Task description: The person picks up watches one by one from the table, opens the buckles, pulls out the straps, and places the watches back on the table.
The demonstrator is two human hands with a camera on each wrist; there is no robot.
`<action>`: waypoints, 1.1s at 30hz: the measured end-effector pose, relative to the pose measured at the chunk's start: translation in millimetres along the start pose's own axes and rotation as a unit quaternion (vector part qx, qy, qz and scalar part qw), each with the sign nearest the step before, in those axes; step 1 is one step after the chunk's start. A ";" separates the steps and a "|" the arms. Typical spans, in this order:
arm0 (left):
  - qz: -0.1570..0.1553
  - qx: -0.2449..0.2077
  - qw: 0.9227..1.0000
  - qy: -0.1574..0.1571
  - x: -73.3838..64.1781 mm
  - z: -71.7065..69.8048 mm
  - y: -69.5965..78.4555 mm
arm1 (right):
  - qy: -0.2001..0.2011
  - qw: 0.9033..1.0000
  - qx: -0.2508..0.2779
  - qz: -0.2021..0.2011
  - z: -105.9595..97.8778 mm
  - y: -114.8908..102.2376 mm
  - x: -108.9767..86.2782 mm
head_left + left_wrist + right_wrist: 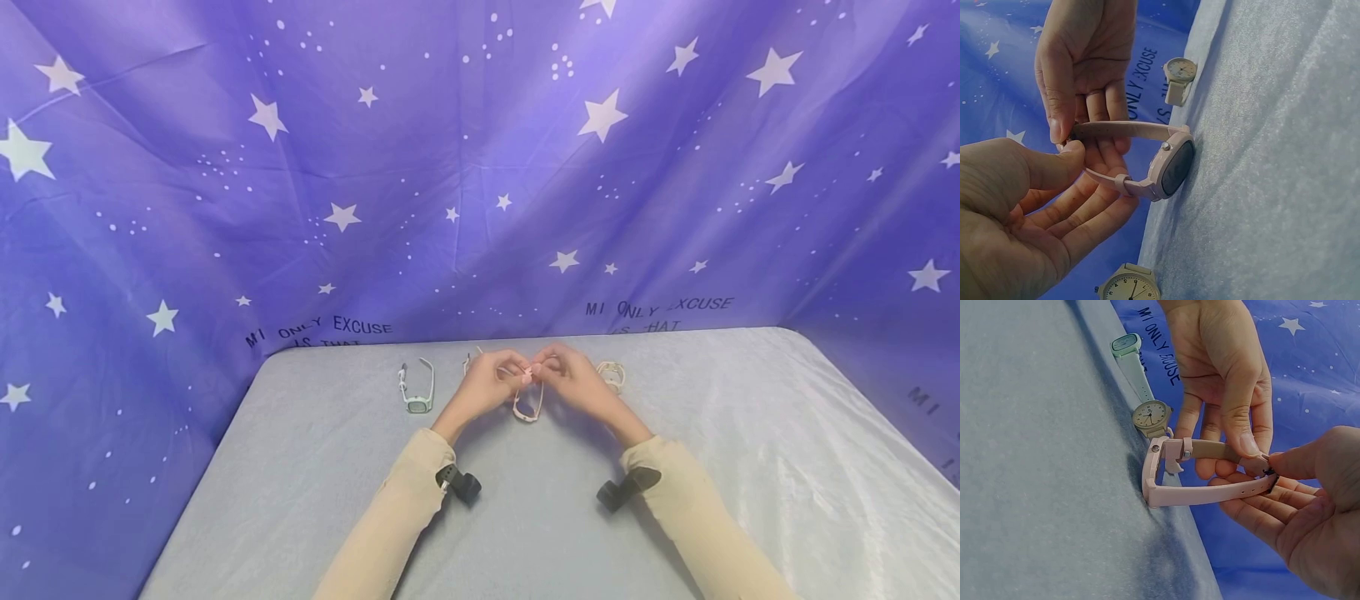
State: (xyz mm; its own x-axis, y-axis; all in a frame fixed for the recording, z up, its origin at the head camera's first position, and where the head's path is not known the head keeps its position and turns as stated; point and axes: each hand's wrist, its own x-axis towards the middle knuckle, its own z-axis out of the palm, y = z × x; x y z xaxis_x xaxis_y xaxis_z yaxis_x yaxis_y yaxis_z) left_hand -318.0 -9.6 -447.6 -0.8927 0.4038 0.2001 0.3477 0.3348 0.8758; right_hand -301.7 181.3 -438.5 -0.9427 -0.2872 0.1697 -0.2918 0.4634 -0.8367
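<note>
The person's left hand (487,382) and right hand (572,382) pinch the strap ends of a pink wristwatch (1175,165) in their fingers (1060,165), its case below the fingertips, near the table (1272,162). A mint-green wristwatch (418,406) lies left of the fingers.

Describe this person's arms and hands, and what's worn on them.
The left sleeve and right sleeve are long, loose and cream, slightly bunched at the cuffs. A dark left strap and right strap each carry a small black camera. The left hand and right hand are ungloved.
</note>
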 end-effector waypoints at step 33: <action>-0.020 0.010 1.000 0.011 0.2 1.1 -4.6 | -0.009 0.994 0.106 0.024 -9.8 3.6 2.2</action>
State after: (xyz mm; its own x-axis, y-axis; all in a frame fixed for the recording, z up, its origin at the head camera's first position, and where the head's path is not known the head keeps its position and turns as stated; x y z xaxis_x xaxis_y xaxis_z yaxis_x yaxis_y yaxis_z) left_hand -319.5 -10.1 -452.1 -0.9121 0.3706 0.1751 0.3170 0.3669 0.8746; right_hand -306.3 190.6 -436.0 -0.9509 -0.2856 0.1196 -0.2047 0.2902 -0.9348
